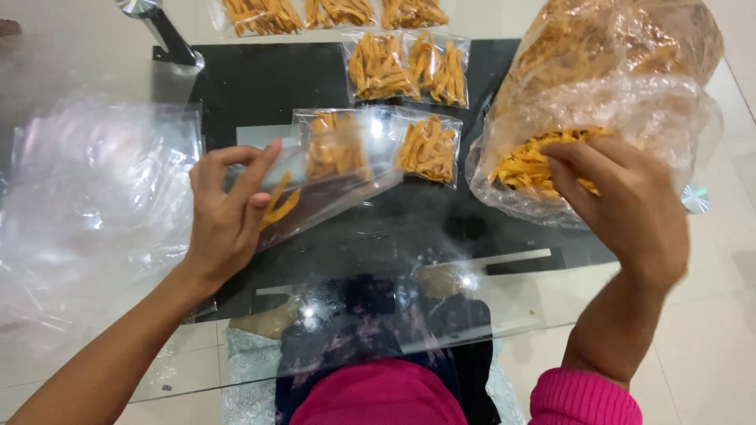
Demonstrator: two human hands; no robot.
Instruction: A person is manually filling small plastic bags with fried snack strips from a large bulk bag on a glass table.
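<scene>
Head view shows the left hand (224, 212) pinching a small clear plastic pouch (331, 177) whose long axis slants up-right toward the large clear sack of orange snack sticks (598, 102), where the right hand (630, 208) closes on sticks, above the glass desk (709, 315).

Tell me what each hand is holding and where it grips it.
Left hand holds a small clear bag by its open end. Right hand reaches into the big bag, fingers on orange snack sticks; a firm grip cannot be told.
</scene>
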